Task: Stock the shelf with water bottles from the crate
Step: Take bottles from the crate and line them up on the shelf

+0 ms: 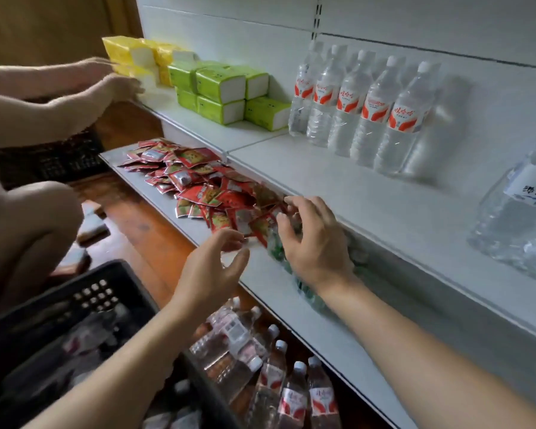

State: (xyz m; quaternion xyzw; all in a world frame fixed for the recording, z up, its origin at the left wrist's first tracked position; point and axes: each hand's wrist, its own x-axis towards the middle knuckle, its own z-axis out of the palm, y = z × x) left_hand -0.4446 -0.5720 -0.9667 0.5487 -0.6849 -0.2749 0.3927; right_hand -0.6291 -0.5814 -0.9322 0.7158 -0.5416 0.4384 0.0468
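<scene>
Nearest the camera, at the lower left, sits the black plastic crate [84,308], its inside blurred, with what look like bottles lying in it. Just right of it, on the lowest level, a cluster of water bottles with red and white labels [273,373] stands and leans together. Above these, both forearms reach forward over the middle shelf [270,286]. The left hand [212,270] hangs open with fingers loosely spread and thumb apart, holding nothing, just short of a heap of red snack packets [198,184] that covers the left part of that shelf. The right hand [314,243] is also spread, fingers slightly bent, resting over green-tinted bottles [279,246] lying on the shelf; whether it actually grips one cannot be told from the blur. Higher up, the upper shelf [369,196] carries a row of five upright water bottles [362,109], and a large water jug [526,218] at the right edge. Farther left along it lie green tissue packs [226,91] and yellow tissue packs [136,57], where another person's hands [112,78] reach.
</scene>
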